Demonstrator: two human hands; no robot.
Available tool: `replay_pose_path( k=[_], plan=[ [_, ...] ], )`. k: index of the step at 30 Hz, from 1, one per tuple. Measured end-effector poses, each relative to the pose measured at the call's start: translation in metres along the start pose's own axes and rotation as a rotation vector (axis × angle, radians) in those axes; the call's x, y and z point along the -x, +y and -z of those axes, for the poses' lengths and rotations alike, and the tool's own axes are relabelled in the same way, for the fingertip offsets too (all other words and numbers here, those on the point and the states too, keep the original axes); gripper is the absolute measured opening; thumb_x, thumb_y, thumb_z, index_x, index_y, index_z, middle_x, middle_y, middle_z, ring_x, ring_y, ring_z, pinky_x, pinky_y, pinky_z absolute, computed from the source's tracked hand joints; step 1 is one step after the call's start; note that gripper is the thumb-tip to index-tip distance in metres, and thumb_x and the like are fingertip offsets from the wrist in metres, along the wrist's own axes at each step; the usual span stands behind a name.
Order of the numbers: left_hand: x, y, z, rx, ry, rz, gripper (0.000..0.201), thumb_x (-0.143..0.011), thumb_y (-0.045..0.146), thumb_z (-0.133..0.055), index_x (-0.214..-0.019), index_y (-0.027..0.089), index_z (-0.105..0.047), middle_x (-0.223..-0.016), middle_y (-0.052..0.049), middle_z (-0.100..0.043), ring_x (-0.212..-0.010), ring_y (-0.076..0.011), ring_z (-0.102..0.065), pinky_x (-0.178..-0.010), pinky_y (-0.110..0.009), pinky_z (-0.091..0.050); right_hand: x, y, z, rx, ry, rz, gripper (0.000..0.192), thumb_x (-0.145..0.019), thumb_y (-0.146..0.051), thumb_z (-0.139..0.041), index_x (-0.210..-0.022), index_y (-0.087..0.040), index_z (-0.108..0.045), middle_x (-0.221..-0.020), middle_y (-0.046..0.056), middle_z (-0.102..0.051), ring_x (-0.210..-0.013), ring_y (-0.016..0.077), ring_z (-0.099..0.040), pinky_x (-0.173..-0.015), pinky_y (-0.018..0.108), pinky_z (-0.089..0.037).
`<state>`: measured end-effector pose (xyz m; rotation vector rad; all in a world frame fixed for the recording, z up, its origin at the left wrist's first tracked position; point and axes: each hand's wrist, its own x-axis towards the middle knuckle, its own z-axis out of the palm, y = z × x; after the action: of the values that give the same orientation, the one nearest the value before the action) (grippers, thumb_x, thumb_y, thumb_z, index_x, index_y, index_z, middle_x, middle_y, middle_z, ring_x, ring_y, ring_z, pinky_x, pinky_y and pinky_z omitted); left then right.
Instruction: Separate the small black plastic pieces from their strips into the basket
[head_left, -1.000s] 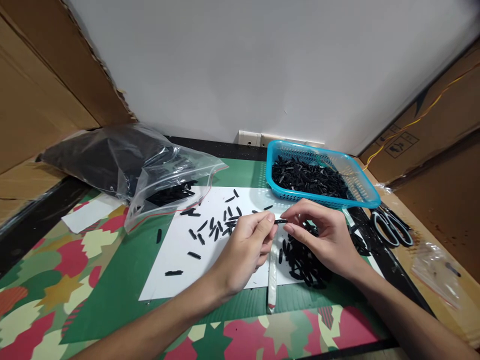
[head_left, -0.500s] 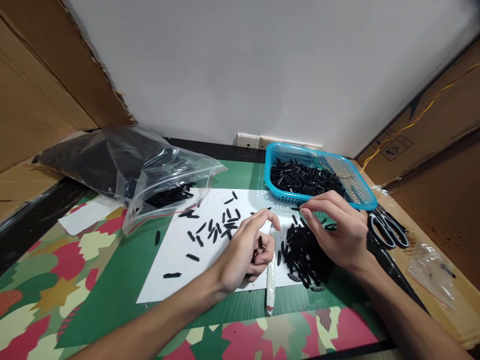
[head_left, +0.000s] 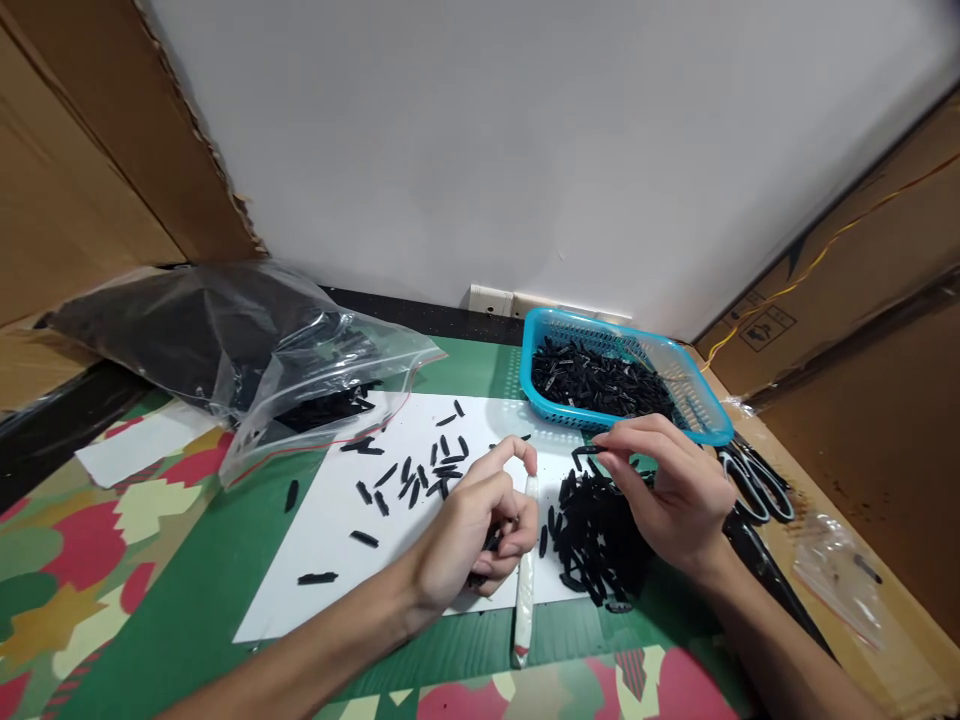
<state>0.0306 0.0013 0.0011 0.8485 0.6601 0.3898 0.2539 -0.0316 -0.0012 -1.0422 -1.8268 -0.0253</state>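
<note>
My left hand (head_left: 480,525) is curled over the white paper (head_left: 300,590), its fingers closed round several small black strips (head_left: 491,542) that partly show in the palm. My right hand (head_left: 667,490) pinches one black strip (head_left: 587,450) between thumb and forefinger, above a dense pile of black strips (head_left: 600,535). Loose black strips (head_left: 409,480) lie scattered over the paper to the left of my hands. A white wrapped stick (head_left: 524,600) with a reddish tip lies between the scattered strips and the pile.
A blue basket (head_left: 630,425) of black pieces stands against the wall. At the left lies a zip bag (head_left: 315,390) full of black strips. Scissors (head_left: 754,490) and a small clear bag (head_left: 840,580) are at the right. Cardboard (head_left: 82,150) flanks both sides.
The view has shifted slightly, so the scene sits lower and further left. My left thumb has bent down toward the curled fingers. The right hand keeps its pinch on the strip.
</note>
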Motion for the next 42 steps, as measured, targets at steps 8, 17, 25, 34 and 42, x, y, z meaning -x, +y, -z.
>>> replay_pose_path(
  k=[8, 17, 25, 34, 42],
  plan=[
    [-0.004, -0.003, -0.007, -0.032, 0.028, -0.137, 0.029, -0.102, 0.048, -0.057, -0.114, 0.032, -0.037, -0.072, 0.011, -0.054, -0.041, -0.0028, -0.017, -0.035, -0.009, -0.014, 0.0, 0.002, 0.002, 0.01, 0.038, 0.021, 0.021, -0.096, -0.009, -0.07, -0.106, -0.026, -0.074, -0.089, 0.004, -0.076, -0.076, 0.0209, -0.071, -0.064, 0.034, -0.058],
    [-0.007, -0.003, -0.003, -0.148, 0.07, -0.182, 0.051, -0.097, 0.066, -0.061, -0.087, 0.016, -0.064, -0.048, 0.006, -0.051, -0.036, -0.0039, -0.023, -0.033, -0.015, -0.017, 0.0, 0.007, 0.003, 0.135, 0.143, 0.047, 0.027, -0.092, -0.005, -0.073, -0.109, -0.027, -0.074, -0.09, 0.003, -0.075, -0.076, 0.0207, -0.069, -0.067, 0.035, -0.057],
    [-0.005, -0.004, -0.002, 0.005, -0.076, -0.062, 0.05, -0.103, 0.067, -0.042, -0.078, 0.025, -0.031, -0.05, 0.011, -0.033, -0.04, -0.0056, -0.013, -0.037, -0.014, -0.008, -0.012, 0.024, 0.012, 0.145, 0.148, -0.324, 0.017, -0.1, -0.027, -0.067, -0.115, -0.023, -0.075, -0.11, 0.007, -0.074, -0.086, 0.0218, -0.066, -0.076, 0.038, -0.053],
    [0.002, -0.004, 0.0, -0.052, -0.216, 0.065, 0.016, -0.087, 0.022, -0.046, -0.099, 0.026, -0.036, -0.061, 0.011, -0.036, -0.047, -0.0073, -0.013, -0.042, -0.016, -0.012, -0.008, -0.012, -0.003, -0.371, -0.412, -0.272, 0.014, -0.103, -0.024, -0.068, -0.114, -0.023, -0.077, -0.106, 0.007, -0.073, -0.095, 0.0204, -0.07, -0.082, 0.033, -0.056],
    [0.001, -0.01, -0.013, -0.238, -0.069, 0.033, 0.006, -0.095, 0.023, -0.046, -0.1, 0.023, -0.043, -0.06, 0.012, -0.031, -0.051, -0.0084, -0.017, -0.043, -0.016, -0.018, -0.009, -0.002, -0.003, -0.393, -0.476, -0.221, 0.008, -0.102, -0.022, -0.07, -0.099, -0.021, -0.077, -0.092, 0.004, -0.073, -0.083, 0.0178, -0.07, -0.074, 0.03, -0.055]
  ],
)
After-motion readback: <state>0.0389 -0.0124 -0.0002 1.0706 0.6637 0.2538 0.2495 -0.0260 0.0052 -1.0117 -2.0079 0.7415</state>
